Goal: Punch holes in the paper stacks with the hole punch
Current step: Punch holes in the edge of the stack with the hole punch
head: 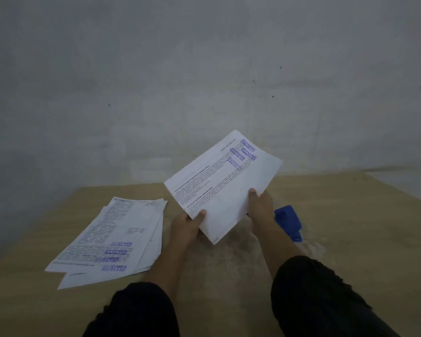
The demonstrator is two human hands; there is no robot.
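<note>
Held stack of papers (225, 181) lifted above table (350, 227), pinched by left hand (187, 224) and right hand (260, 205) at its near edge. Light, floppy; best gripped along one edge. Punch (288, 221) at 3 o'clock; loose papers (117, 234) at 9.

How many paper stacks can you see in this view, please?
2: one stack held in both hands above the table, one stack lying fanned on the table at left. None seems hidden.
</note>
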